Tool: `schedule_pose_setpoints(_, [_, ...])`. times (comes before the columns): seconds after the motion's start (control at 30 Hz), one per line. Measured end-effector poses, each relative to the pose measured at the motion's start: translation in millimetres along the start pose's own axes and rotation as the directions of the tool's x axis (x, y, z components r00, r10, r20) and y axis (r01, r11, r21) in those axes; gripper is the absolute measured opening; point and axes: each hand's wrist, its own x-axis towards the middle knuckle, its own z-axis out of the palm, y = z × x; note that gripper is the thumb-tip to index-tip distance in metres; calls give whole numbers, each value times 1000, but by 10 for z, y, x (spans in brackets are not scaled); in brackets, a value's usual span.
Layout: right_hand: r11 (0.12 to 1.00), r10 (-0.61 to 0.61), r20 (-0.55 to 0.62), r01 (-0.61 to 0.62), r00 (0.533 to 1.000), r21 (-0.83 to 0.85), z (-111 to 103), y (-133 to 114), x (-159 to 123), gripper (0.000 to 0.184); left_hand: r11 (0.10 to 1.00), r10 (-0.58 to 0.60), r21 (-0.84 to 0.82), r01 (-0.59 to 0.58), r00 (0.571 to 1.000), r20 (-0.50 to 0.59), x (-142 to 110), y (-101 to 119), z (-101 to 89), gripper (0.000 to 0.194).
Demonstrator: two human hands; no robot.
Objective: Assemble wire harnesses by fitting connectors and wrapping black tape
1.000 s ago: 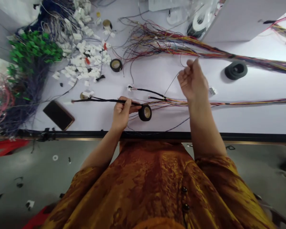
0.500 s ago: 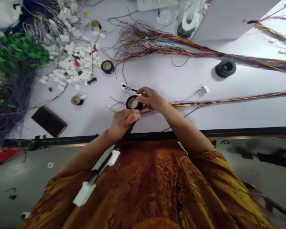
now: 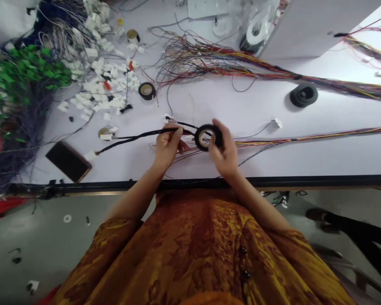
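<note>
2 dark buttons [image 3: 243, 250] run down the orange-gold patterned shirt [image 3: 190, 250] at the bottom of the view, with the grey floor [image 3: 41, 250] on either side of it. Just past the black front edge of the tabletop [image 3: 209, 101], the left hand [image 3: 168, 146] has a closed grip on a taped wire harness [image 3: 139, 136], pinching it between thumb and fingers. The right hand [image 3: 224, 148] has a closed grip on a roll of black tape [image 3: 208, 137], its fingers and thumb around the ring, and the roll sits against the harness just beside the left hand. Loose thin wires [image 3: 174, 159] lie under both hands, and a colored wire bundle [image 3: 336, 136] runs off to the right. Nearby, a white connector [image 3: 276, 123] lies on a thin wire. To the left lie a phone [image 3: 68, 162] and a small tape roll [image 3: 104, 133]. Farther off are a heap of white connectors [image 3: 104, 80], a cluster of green connectors [image 3: 28, 72], 2 more tape rolls [image 3: 147, 91], [image 3: 304, 95], and a long multicolored wire bundle [image 3: 241, 67].
</note>
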Motion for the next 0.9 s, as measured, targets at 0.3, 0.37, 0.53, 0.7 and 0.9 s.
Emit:
schedule_pose_setpoints(0.3, [976, 195, 0, -194, 981, 100, 14, -119, 284, 37, 841, 295, 385, -379, 919, 261, -254, 131, 35, 19])
schedule_pose_setpoints(0.37, [920, 320, 119, -338, 940, 198, 23, -48, 545, 38, 757, 339, 455, -469, 877, 340, -309, 98, 21, 19])
schedule_pose_setpoints(0.53, [924, 269, -34, -248, 963, 290, 11, 123, 272, 43, 880, 314, 350, -320, 946, 73, -252, 23, 53, 27])
schedule_pose_setpoints(0.7, [993, -110, 82, 112, 991, -24, -66, 76, -390, 31, 991, 92, 101, -85, 993, -71, -132, 82, 169, 32])
schedule_pose_setpoints(0.9, [931, 294, 67, -302, 953, 205, -79, -67, 349, 39, 815, 292, 418, -401, 908, 302, -299, 114, 170, 17])
